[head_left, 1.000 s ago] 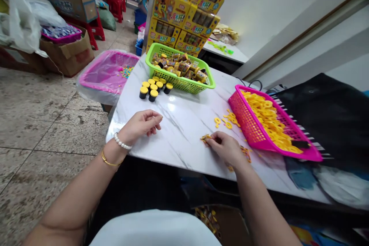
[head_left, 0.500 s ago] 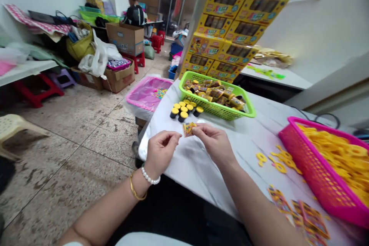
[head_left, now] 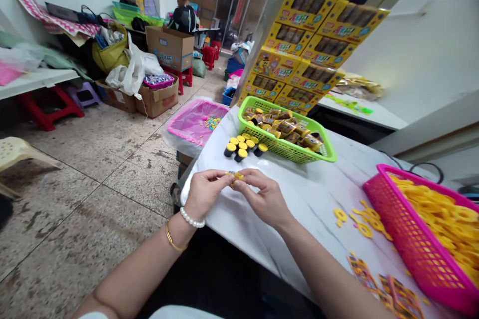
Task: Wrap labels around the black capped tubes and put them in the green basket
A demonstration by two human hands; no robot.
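Between my two hands, above the front edge of the table, is a small printed yellow label (head_left: 235, 176). My left hand (head_left: 204, 193) pinches its left end between thumb and fingers. At the other end, my right hand (head_left: 265, 198) grips it the same way. The fingertips cover much of the label. Just beyond the hands, several small black jars with yellow lids (head_left: 241, 145) stand in a group on the table. More printed labels (head_left: 402, 291) lie in loose bundles at the lower right, beside my right forearm.
A green basket (head_left: 325, 152) of wrapped jars stands behind the black jars. Yellow ring-shaped pieces (head_left: 362, 229) lie near a pink basket (head_left: 407, 229) full of them. Stacked yellow boxes (head_left: 284, 65) rise behind. A pink plastic-lined tub (head_left: 183, 127) is left; a person (head_left: 183, 15) sits far back.
My left hand has come to the label and now pinches it too; before, only my right hand held it. My right hand has moved slightly left and down. The view has shifted a little.
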